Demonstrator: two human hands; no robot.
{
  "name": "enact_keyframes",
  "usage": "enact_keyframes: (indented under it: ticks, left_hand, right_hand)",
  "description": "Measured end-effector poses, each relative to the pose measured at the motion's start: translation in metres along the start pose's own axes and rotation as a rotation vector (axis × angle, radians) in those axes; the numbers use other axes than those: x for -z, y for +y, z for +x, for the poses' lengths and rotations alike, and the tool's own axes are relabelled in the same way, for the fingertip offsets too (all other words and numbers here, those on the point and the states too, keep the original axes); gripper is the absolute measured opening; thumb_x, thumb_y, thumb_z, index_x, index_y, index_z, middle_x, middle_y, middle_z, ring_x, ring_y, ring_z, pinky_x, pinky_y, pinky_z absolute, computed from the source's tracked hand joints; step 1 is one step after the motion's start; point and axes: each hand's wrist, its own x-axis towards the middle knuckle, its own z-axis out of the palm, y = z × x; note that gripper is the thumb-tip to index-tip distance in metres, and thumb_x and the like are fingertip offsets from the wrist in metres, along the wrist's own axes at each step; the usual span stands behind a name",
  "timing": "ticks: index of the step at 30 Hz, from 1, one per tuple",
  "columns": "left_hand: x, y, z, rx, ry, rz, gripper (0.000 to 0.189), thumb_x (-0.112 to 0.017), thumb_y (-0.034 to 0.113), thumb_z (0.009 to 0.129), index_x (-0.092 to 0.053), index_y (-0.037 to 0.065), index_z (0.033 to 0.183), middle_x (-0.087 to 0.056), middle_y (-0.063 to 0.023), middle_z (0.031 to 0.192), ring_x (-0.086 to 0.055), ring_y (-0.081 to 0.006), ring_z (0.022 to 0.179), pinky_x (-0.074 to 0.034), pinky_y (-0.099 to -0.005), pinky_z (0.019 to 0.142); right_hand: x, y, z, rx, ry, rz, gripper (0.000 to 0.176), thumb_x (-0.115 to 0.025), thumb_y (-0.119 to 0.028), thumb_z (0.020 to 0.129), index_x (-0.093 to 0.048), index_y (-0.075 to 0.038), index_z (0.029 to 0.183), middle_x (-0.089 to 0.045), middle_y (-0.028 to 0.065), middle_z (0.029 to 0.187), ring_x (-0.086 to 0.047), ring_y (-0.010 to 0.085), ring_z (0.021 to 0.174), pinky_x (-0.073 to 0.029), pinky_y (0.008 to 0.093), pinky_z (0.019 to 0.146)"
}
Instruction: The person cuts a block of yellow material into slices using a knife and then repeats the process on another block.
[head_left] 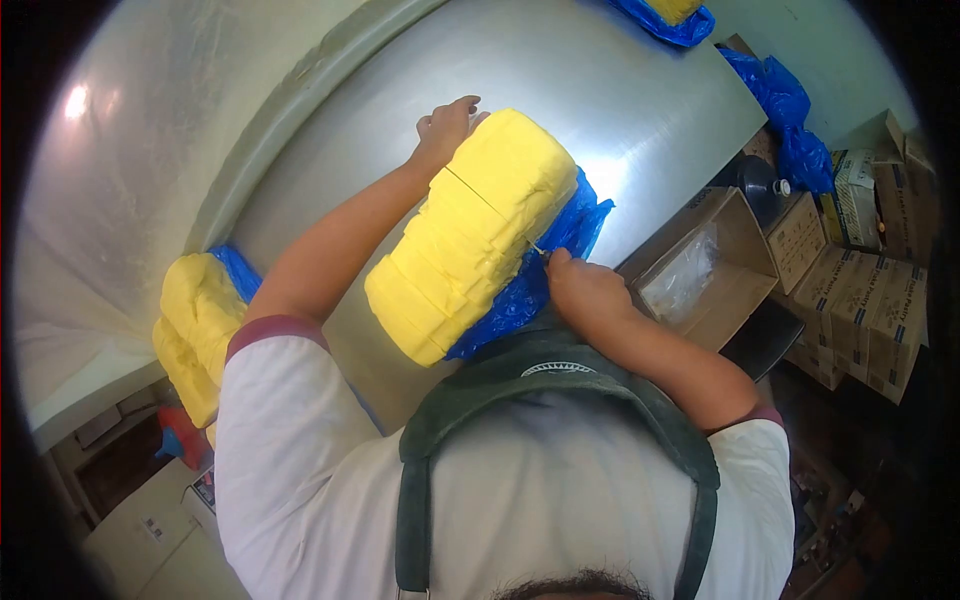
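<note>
A large yellow block [480, 215], like butter or margarine, lies on a crumpled blue plastic bag [575, 225] on a metal table. Several cut lines cross its top. At the block's right side my right hand [588, 290] is closed round the end of a thin wire [538, 248]. A dark line on the block runs from there towards its left edge. My left hand [447, 130] is beside the block's far left side, with fingers curled. Part of that hand is behind the block, so what it grips cannot be made out.
More yellow blocks [195, 320] lie at the table's left end. Another yellow block [675, 10] in blue plastic lies at the far edge. To the right are an open cardboard box [720, 225] with clear plastic in it, a dark jug [755, 185] and stacked cartons [855, 305].
</note>
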Motion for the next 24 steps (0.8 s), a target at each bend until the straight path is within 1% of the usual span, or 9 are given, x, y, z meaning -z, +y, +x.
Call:
enact_keyframes:
  ticks: [5,7,10,17,19,20,22,23,24]
  left_hand:
    - [-0.022,-0.014,-0.004,-0.015,-0.022,0.052,0.061,-0.056,0.047,0.093,-0.049,0.006,0.138,-0.056,-0.0144,0.134,-0.043,-0.0297,0.133,-0.024,-0.0499,0.109]
    - [-0.03,-0.016,-0.016,-0.161,0.123,0.067,0.07,-0.059,0.049,0.091,-0.041,0.001,0.14,-0.045,-0.0158,0.14,-0.035,-0.0298,0.136,-0.018,-0.0492,0.112]
    - [-0.049,-0.027,-0.01,-0.257,0.25,0.086,0.073,-0.058,0.049,0.091,-0.038,-0.001,0.139,-0.041,-0.0163,0.142,-0.033,-0.0292,0.137,-0.016,-0.0498,0.113]
    - [-0.029,-0.02,-0.009,-0.235,0.193,0.217,0.069,-0.057,0.047,0.093,-0.041,-0.003,0.138,-0.045,-0.0183,0.139,-0.036,-0.029,0.136,-0.019,-0.0516,0.112]
    - [0.005,-0.004,-0.006,-0.028,-0.064,0.069,0.07,-0.043,0.054,0.099,-0.044,-0.007,0.135,-0.054,-0.0258,0.132,-0.046,-0.0342,0.131,-0.027,-0.0511,0.11]
    - [0.02,-0.006,-0.004,-0.028,-0.058,0.077,0.07,-0.043,0.054,0.099,-0.044,-0.007,0.135,-0.054,-0.0258,0.132,-0.046,-0.0342,0.131,-0.027,-0.0511,0.11]
    - [0.049,-0.013,0.003,0.217,-0.14,-0.337,0.078,-0.036,0.061,0.098,-0.046,-0.006,0.138,-0.058,-0.0283,0.129,-0.056,-0.0396,0.119,-0.037,-0.0458,0.105]
    - [0.083,0.024,-0.021,0.217,-0.257,-0.224,0.087,-0.02,0.067,0.099,-0.041,-0.007,0.141,-0.056,-0.0295,0.13,-0.055,-0.0412,0.12,-0.038,-0.0441,0.107]
    - [0.085,0.035,-0.039,0.163,-0.254,-0.131,0.088,-0.021,0.067,0.098,-0.037,-0.007,0.143,-0.055,-0.0306,0.131,-0.055,-0.0426,0.12,-0.037,-0.0456,0.108]
  right_hand:
    - [-0.027,0.014,0.016,0.006,0.009,-0.022,0.02,-0.043,-0.014,0.094,-0.054,0.002,0.097,-0.07,0.0234,0.089,-0.071,0.0406,0.081,-0.057,0.0513,0.068]
    - [-0.042,0.021,0.024,0.017,0.03,-0.024,0.02,-0.043,-0.014,0.094,-0.054,0.002,0.096,-0.07,0.0229,0.088,-0.071,0.0404,0.08,-0.057,0.0513,0.068]
    - [-0.062,0.03,0.036,0.006,0.068,-0.041,0.019,-0.044,-0.014,0.093,-0.055,0.002,0.096,-0.07,0.0214,0.087,-0.072,0.0377,0.079,-0.057,0.049,0.066]
    - [-0.073,0.032,0.04,0.031,0.072,-0.154,0.018,-0.045,-0.014,0.093,-0.055,0.0,0.098,-0.072,0.0191,0.085,-0.073,0.0326,0.077,-0.057,0.0458,0.065]
    - [-0.069,0.033,0.043,0.054,0.098,-0.153,0.018,-0.045,-0.015,0.094,-0.055,-0.001,0.098,-0.072,0.0192,0.085,-0.073,0.0328,0.077,-0.057,0.0462,0.066]
    - [-0.069,0.033,0.042,0.068,0.108,-0.152,0.018,-0.045,-0.015,0.094,-0.055,-0.001,0.098,-0.072,0.0195,0.086,-0.073,0.033,0.077,-0.057,0.0461,0.066]
    - [-0.071,0.035,0.041,0.09,0.128,-0.141,0.018,-0.045,-0.015,0.094,-0.055,0.0,0.098,-0.072,0.0198,0.087,-0.073,0.0333,0.078,-0.057,0.046,0.066]
    - [-0.073,0.035,0.041,0.086,0.132,-0.12,0.019,-0.044,-0.015,0.094,-0.055,-0.001,0.097,-0.072,0.02,0.087,-0.073,0.034,0.078,-0.057,0.0464,0.066]
    - [-0.074,0.036,0.042,0.081,0.138,-0.099,0.019,-0.044,-0.016,0.095,-0.055,-0.001,0.097,-0.072,0.0202,0.087,-0.072,0.0348,0.078,-0.057,0.0468,0.066]
